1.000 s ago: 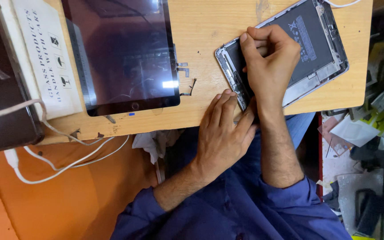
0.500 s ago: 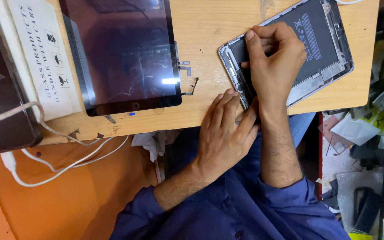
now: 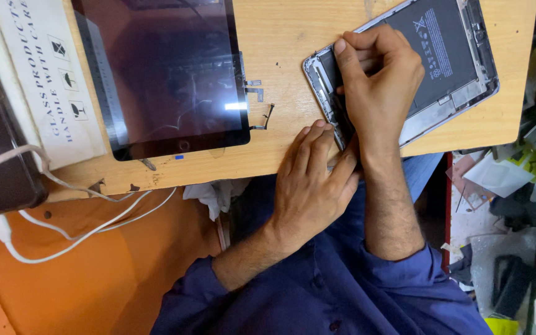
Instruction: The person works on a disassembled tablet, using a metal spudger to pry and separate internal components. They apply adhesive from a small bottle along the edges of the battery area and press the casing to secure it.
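Bracing our left hand flat beside the opened tablet shell to steady it | right hand curled on its edge, anything pinched there hidden | detached screen aside.

A small electronics repair workshop.
An opened tablet and a detached screen panel are laid on a worn wooden bench; white cables and scattered scraps are seen around it.

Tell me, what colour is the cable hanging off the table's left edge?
White. The cable shows best in the head view, looping against the orange surface.
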